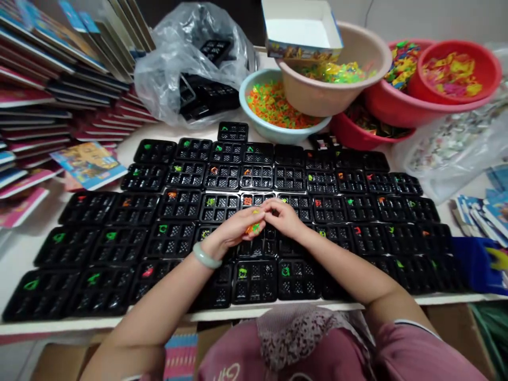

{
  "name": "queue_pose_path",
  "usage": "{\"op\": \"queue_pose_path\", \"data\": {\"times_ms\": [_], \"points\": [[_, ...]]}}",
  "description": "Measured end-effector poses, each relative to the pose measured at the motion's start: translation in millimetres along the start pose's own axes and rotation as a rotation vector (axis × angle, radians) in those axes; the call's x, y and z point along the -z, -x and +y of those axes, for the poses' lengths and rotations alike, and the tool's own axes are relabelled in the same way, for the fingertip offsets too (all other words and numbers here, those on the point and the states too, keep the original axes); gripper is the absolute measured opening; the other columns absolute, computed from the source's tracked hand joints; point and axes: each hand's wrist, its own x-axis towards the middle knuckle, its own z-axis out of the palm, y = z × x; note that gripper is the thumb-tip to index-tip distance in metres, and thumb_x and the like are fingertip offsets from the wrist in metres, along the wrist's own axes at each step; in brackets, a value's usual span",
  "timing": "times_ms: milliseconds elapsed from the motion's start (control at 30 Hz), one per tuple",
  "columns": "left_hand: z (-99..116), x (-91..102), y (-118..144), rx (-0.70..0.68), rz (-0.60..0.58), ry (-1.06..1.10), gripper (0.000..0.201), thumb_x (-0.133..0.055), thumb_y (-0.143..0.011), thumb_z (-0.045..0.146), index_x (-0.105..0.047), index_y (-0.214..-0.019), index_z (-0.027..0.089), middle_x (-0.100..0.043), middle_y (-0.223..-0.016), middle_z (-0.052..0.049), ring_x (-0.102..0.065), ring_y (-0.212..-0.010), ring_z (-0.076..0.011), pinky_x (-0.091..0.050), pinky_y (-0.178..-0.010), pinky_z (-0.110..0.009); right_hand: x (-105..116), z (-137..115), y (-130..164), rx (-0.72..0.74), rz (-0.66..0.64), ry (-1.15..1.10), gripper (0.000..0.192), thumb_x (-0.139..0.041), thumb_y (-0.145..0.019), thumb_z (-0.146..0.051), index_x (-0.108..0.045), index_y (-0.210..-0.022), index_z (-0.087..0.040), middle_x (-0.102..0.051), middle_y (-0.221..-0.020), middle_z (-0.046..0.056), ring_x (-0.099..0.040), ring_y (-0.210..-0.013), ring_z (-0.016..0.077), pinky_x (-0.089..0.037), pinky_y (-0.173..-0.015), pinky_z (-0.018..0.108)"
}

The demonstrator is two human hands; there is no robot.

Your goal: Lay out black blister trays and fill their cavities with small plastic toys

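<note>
The only writing large enough to try is on the pink shirt (228,354) at the bottom of the frame: pale, looping letters, perhaps starting with "G", the rest cut off. The open box (304,52) at the top centre has a printed picture along its side, and the booklet (89,164) at the left has a yellow and blue picture on its cover; any words on them are too blurred to read. No brand can be made out on the stacked books (32,127) at the upper left.

In the middle of the frame, the left hand (242,225) is curled closed around a few small plastic pieces (254,229), orange, green and yellow, which show between its fingers. A pale green bracelet (206,256) circles that wrist. The right hand (283,217) is half curled, its thumb and fingertips drawn together against the left fingertips; whether it has a piece between them cannot be told.

Both hands are above rows of black trays (289,179) that cover the table. Many trays have one coloured piece in an upper-left compartment. More small pieces fill a light blue bowl (262,123), a beige bowl (321,98) and red bowls (426,103) across the upper centre and upper right.
</note>
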Motion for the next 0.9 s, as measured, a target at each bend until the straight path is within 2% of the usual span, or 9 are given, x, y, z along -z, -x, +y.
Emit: {"op": "queue_pose_path", "data": {"times_ms": [100,200,333,400,533,600,700,800,900], "points": [[2.4,-17.2,-20.8,-0.036,0.020,0.016,0.042,-0.075,-0.074,0.051,-0.055,-0.078,0.015,-0.050,-0.056,0.003,-0.036,-0.036,-0.0029,-0.019,-0.031,-0.013,22.0,4.3,-2.4,0.023,0.049,0.008,0.009,-0.061,-0.079,-0.018,-0.066,-0.082,-0.025,-0.066,-0.096,0.003,-0.062,-0.095,0.0184,-0.050,-0.090,0.038],[7.5,-30.2,-38.8,-0.045,0.046,0.032,0.044,-0.075,-0.074,0.053,-0.057,-0.080,0.013,-0.052,-0.056,0.002,-0.036,-0.035,-0.0029,-0.018,-0.030,-0.013,46.1,7.7,-9.6,0.065,-0.012,0.017,0.017,-0.061,-0.080,-0.019,-0.068,-0.094,-0.025,-0.064,-0.108,0.005,-0.060,-0.103,0.0187,-0.050,-0.090,0.037],[17.2,-39.9,-57.4,-0.025,0.016,0.065,0.045,-0.077,-0.073,0.052,-0.057,-0.081,0.012,-0.052,-0.055,0.002,-0.036,-0.035,-0.0020,-0.018,-0.030,-0.011,73.9,14.7,-26.0,0.163,-0.132,0.061,0.009,-0.062,-0.081,-0.023,-0.068,-0.088,-0.023,-0.064,-0.105,0.005,-0.060,-0.102,0.0185,-0.049,-0.089,0.035],[22.1,-40.5,-66.4,-0.020,0.017,0.085,0.041,-0.076,-0.075,0.048,-0.057,-0.081,0.012,-0.053,-0.057,0.002,-0.035,-0.034,-0.0015,-0.018,-0.031,-0.011,84.6,21.3,-38.6,0.192,-0.129,0.066,0.009,-0.061,-0.082,-0.026,-0.066,-0.088,-0.021,-0.064,-0.101,0.005,-0.060,-0.096,0.0180,-0.049,-0.084,0.034],[32.1,-31.8,-82.2,-0.068,0.211,0.175,0.027,-0.068,-0.085,0.036,-0.060,-0.087,0.010,-0.053,-0.058,0.002,-0.038,-0.036,-0.0022,-0.018,-0.031,-0.011,101.9,41.4,-75.3,0.098,0.016,0.257,0.011,-0.061,-0.084,-0.028,-0.064,-0.088,-0.018,-0.062,-0.096,0.006,-0.059,-0.088,0.0181,-0.049,-0.082,0.034],[38.0,-25.4,-86.5,-0.092,0.316,0.237,0.022,-0.065,-0.087,0.032,-0.061,-0.086,0.010,-0.053,-0.060,0.001,-0.041,-0.038,-0.0029,-0.020,-0.031,-0.011,108.3,50.9,-94.2,0.055,0.005,0.460,0.009,-0.063,-0.083,-0.025,-0.065,-0.088,-0.018,-0.061,-0.102,0.008,-0.057,-0.096,0.0211,-0.045,-0.090,0.037],[45.7,-19.4,-90.1,-0.103,0.373,0.289,0.009,-0.064,-0.084,0.018,-0.061,-0.083,0.009,-0.053,-0.061,0.001,-0.046,-0.042,-0.0038,-0.025,-0.034,-0.012,112.4,56.4,-110.1,0.013,-0.071,0.609,0.011,-0.066,-0.081,-0.023,-0.068,-0.090,-0.017,-0.061,-0.108,0.011,-0.054,-0.106,0.0251,-0.041,-0.097,0.040],[47.3,-21.6,-97.0,-0.161,0.444,0.285,0.009,-0.064,-0.079,0.004,-0.059,-0.082,0.010,-0.054,-0.062,0.003,-0.049,-0.044,-0.0036,-0.029,-0.036,-0.011,108.2,49.1,-106.8,0.036,-0.064,0.466,0.019,-0.065,-0.084,-0.028,-0.067,-0.100,-0.017,-0.062,-0.106,0.009,-0.057,-0.098,0.0216,-0.044,-0.091,0.036],[42.8,-30.4,-110.5,-0.216,0.485,0.269,0.009,-0.065,-0.082,0.006,-0.058,-0.081,0.011,-0.054,-0.061,0.003,-0.048,-0.044,-0.0029,-0.029,-0.036,-0.012,100.0,38.4,-95.7,0.033,-0.119,0.287,0.027,-0.069,-0.080,-0.033,-0.067,-0.102,-0.018,-0.063,-0.101,0.005,-0.057,-0.081,0.0165,-0.046,-0.081,0.032]]}}
